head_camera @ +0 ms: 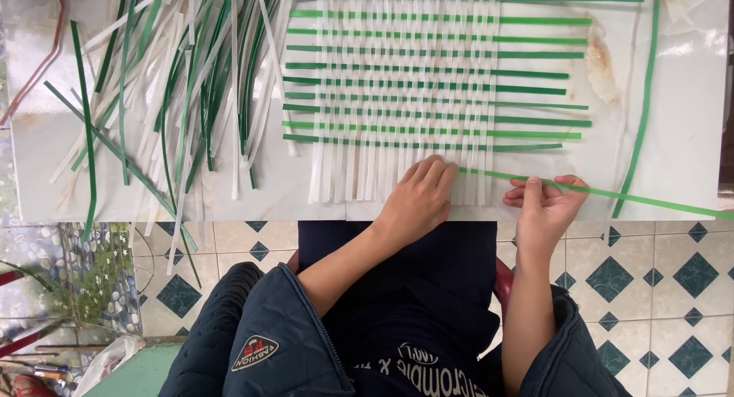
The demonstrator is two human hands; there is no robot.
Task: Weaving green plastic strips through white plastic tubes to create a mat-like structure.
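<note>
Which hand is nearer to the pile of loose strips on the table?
Left. The left hand rests on the woven mat, right of the loose strips; the right hand is farther right, pinching a green strip.

Woven mat [397, 83] – green-white check; loose strip [612, 193] green; floor tiles [650, 274] – teal diamonds.

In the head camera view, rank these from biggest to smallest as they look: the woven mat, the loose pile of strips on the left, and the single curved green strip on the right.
1. Woven mat, widest spread.
2. Loose pile of strips, nearly as large; a close call.
3. Curved green strip, long but very thin.
</note>
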